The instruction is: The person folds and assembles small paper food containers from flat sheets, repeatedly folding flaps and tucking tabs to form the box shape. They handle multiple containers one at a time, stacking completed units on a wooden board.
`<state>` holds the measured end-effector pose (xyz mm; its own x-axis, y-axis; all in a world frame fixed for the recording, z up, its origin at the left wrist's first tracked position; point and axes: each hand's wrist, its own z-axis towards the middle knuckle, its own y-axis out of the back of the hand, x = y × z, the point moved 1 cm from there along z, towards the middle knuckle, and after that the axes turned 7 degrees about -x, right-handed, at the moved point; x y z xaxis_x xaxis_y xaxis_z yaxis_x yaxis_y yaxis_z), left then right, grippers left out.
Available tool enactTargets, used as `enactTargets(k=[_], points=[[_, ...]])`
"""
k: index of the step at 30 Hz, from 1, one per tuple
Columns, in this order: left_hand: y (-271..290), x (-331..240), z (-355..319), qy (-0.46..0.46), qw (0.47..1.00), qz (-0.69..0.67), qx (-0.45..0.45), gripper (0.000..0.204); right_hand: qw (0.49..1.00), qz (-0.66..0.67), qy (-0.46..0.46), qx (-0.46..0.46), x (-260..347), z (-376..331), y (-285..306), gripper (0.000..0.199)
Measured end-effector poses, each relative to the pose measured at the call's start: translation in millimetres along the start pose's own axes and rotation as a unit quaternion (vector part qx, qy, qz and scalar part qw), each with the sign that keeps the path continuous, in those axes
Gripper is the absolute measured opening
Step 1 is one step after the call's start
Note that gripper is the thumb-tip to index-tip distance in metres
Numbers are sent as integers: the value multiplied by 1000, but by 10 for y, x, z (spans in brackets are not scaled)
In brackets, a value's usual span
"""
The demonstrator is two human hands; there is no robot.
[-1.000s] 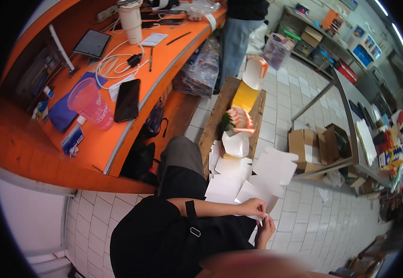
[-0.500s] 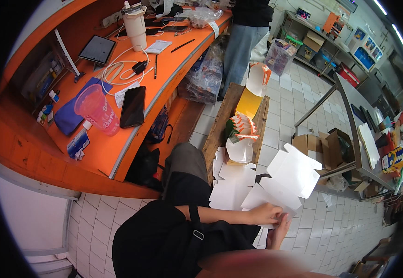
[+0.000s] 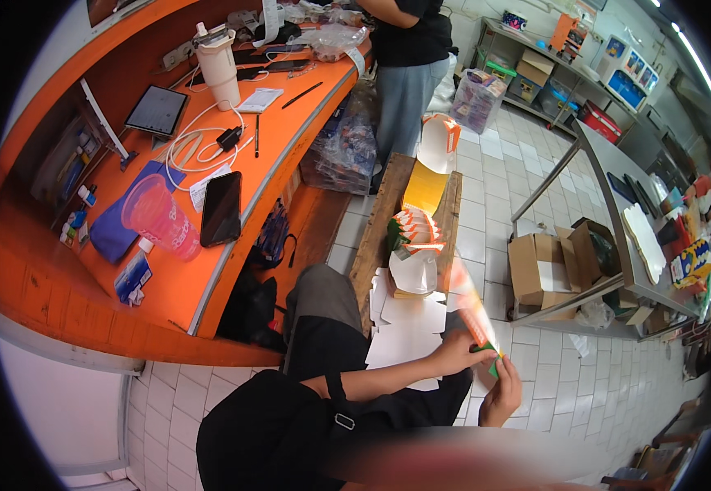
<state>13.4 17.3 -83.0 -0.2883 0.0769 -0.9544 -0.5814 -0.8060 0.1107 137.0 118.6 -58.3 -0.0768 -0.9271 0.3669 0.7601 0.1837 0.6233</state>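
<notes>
Head view: hands [image 3: 456, 352] [image 3: 502, 393] pinch printed carton's [image 3: 474, 317] near end (carton blurred), left forearm [image 3: 376, 379] stretched rightward.

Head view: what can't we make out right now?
Head view, all four:
Held carton: fine print, motion-blurred.
Co-worker: head, cut off by the upper edge.
Tablet: screen content, too small.
Pinkish blur at the lower edge: identity, too out of focus.

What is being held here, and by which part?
The left hand and right hand hold a printed carton by its near, green-edged end.
</notes>
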Motion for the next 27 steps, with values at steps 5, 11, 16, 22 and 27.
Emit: enactTargets(k=[5, 11, 16, 22, 27], points=[[214, -75, 175, -280, 937, 206, -46, 17, 975, 152, -163, -13, 128, 89, 35, 17], [341, -192, 381, -392, 872, 291, 39, 19, 944, 160, -289, -17, 166, 266, 186, 19], [57, -185, 384, -230, 967, 110, 4, 14, 838, 352, -408, -83, -5, 345, 97, 23], [-214, -10, 318, -16, 995, -102, -5, 20, 748, 489, -441, -84, 10, 418, -27, 25], [-267, 141, 329, 84, 920, -384, 5, 36, 755, 498, -408, -124, 125, 442, -120, 20]])
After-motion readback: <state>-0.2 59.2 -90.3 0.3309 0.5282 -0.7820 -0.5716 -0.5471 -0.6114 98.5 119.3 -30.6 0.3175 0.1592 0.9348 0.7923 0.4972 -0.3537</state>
